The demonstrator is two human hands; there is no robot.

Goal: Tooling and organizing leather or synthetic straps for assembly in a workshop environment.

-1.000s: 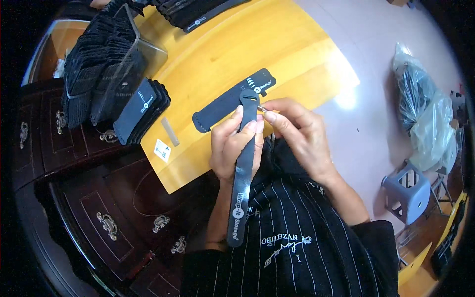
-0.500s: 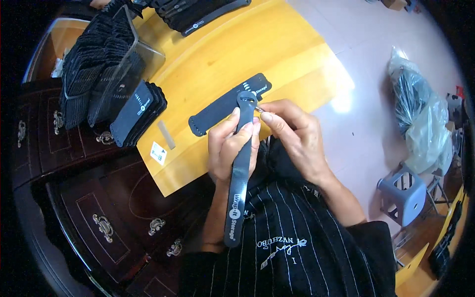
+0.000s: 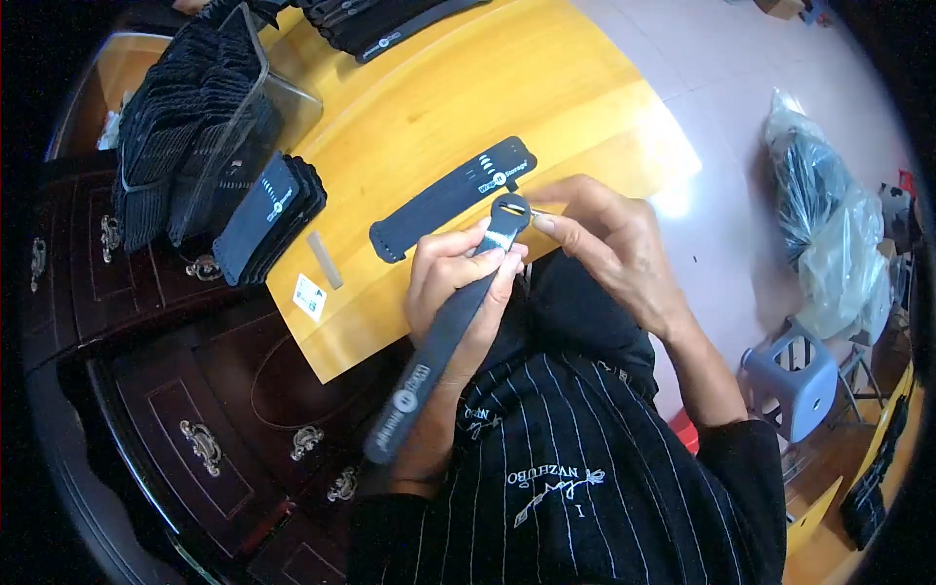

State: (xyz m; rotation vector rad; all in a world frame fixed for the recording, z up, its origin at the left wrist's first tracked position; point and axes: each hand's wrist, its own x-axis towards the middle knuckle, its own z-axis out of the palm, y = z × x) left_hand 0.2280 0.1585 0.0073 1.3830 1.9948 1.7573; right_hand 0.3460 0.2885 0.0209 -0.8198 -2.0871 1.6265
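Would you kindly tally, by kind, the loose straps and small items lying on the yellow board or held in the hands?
Dark straps: 2, one held by the left hand and right hand, one lying flat
White label: 1
Grey strip: 1
Total: 4

Black straps (image 3: 450,198) on a yellow wooden board (image 3: 468,107); black white-pinstriped shirt (image 3: 585,468); grey-blue stool (image 3: 801,375).

You sit at a yellow wooden table (image 3: 468,107); dark carved cabinet (image 3: 175,409) left, pale floor (image 3: 721,146) and grey stool (image 3: 795,380) right
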